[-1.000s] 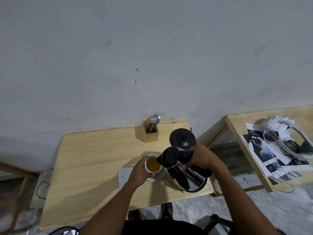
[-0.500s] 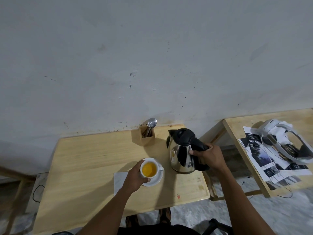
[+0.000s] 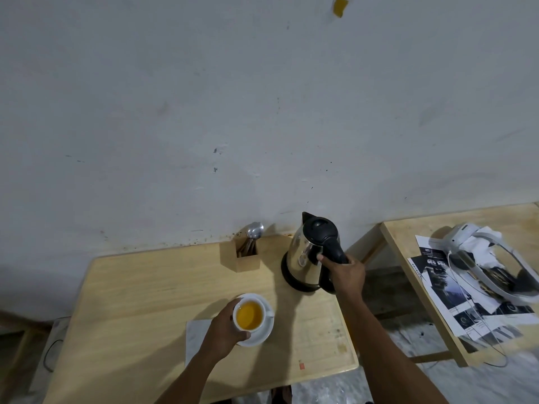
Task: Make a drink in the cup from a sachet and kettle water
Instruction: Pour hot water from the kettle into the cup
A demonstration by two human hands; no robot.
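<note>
A white cup [image 3: 249, 315] full of orange-yellow liquid stands on a white saucer [image 3: 264, 335] on the wooden table [image 3: 140, 301]. My left hand [image 3: 223, 330] wraps around the cup's left side. The steel kettle [image 3: 309, 255] with a black lid stands upright on its black base at the table's back right. My right hand [image 3: 345, 271] grips the kettle's black handle. A white sachet or paper [image 3: 196, 335] lies flat under my left wrist, partly hidden.
A wooden holder [image 3: 243, 256] with spoons stands against the wall left of the kettle. A second table [image 3: 408, 237] at the right carries a white headset [image 3: 478, 258] and printed papers. There is a gap between the two tables.
The kettle went from tilted over the cup to upright, then moved back and right onto its base. My left hand stayed on the cup.
</note>
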